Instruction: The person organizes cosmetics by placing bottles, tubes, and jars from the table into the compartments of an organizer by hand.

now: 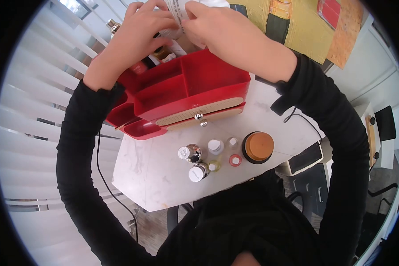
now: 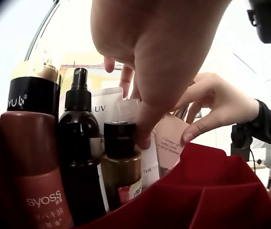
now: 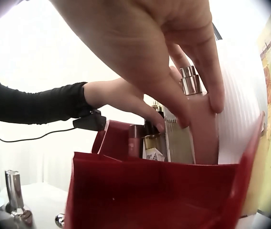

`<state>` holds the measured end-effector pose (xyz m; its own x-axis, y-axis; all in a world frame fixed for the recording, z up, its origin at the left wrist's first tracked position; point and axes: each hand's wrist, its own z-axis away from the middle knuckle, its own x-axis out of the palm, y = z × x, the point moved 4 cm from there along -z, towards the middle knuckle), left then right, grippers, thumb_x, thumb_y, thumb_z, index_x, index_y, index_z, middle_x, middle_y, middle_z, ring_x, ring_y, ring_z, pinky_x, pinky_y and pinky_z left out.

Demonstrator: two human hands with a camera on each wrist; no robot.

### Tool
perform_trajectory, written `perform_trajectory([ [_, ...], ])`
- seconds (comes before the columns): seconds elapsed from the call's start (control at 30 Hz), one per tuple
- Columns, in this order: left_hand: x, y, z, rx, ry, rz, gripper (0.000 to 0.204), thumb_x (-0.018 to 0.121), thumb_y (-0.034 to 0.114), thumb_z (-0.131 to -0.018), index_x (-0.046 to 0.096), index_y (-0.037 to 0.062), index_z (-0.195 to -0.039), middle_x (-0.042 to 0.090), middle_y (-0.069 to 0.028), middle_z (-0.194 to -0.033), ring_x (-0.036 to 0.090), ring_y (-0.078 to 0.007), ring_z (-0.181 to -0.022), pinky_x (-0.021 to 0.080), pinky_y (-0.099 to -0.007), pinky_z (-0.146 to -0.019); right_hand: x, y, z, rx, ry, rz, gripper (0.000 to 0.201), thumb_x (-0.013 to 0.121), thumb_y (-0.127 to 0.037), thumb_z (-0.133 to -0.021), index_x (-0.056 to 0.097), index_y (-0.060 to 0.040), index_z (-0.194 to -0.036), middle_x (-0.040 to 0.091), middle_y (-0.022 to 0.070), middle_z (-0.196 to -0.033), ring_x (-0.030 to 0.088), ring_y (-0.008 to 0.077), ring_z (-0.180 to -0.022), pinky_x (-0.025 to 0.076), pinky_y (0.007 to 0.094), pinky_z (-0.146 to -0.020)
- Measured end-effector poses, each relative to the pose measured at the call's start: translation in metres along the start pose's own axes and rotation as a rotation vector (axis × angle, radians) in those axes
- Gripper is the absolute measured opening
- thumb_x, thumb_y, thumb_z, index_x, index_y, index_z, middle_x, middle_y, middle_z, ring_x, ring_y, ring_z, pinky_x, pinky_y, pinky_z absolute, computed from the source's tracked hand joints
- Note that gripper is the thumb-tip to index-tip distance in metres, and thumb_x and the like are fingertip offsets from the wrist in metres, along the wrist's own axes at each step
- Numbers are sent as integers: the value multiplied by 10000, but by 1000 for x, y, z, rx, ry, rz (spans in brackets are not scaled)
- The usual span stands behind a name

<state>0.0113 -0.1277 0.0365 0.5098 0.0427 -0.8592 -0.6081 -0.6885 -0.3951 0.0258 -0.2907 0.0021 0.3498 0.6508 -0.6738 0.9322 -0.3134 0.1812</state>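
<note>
— Where is the pale pink upright bottle with the silver pump top (image 3: 200,119) held?
— At the red plastic organiser's (image 1: 195,88) back compartment, pinched by the right hand (image 3: 173,52), its long axis vertical. Neighbouring bottles are touched by the left hand's (image 2: 154,62) fingertips.

I see my left hand (image 2: 159,57) reaching down, its fingertip touching a white tube (image 2: 147,157) beside a brown bottle (image 2: 121,162). My right hand (image 2: 216,105) pinches a pink bottle (image 2: 169,143). They all stand in the red box (image 2: 207,195).
</note>
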Motion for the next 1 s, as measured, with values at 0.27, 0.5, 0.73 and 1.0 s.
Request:
perform_trajectory([
  [0.27, -3, -4, -8, -10, -103, 84, 176, 744, 118, -707, 703, 76, -874, 680, -44, -959, 543, -252, -1112, 343, -431, -992, -6, -6, -8, 41, -79, -36, 123, 550, -69, -829, 610, 19, -769, 587, 205, -852, 632, 350, -796, 495, 424, -672],
  [0.5, 0, -5, -10, -49, -125, 193, 326, 744, 127, -729, 702, 56, -1044, 654, -103, -1105, 526, -307, -1143, 333, -440, -1039, -10, -3, -12, -47, -25, -145, 121, 565, -56, -809, 616, 9, -721, 610, 192, -799, 618, 343, -811, 495, 407, -711],
  [0.73, 8, -5, -5, -69, -142, 216, 488, 757, 125, -739, 640, 46, -1206, 590, -145, -1243, 471, -345, -1199, 310, -439, -1069, -11, -2, -8, -98, 77, -208, 109, 562, -67, -825, 618, 18, -788, 617, 195, -837, 604, 347, -843, 491, 391, -751],
  [1.0, -9, 6, -6, -589, -123, 945, 582, 755, 26, -752, 544, -9, -1294, 572, -182, -1243, 506, -346, -1191, 394, -408, -1059, -6, 3, -22, -22, -37, -204, 122, 614, -59, -786, 646, 59, -784, 641, 232, -803, 635, 381, -823, 511, 414, -745],
])
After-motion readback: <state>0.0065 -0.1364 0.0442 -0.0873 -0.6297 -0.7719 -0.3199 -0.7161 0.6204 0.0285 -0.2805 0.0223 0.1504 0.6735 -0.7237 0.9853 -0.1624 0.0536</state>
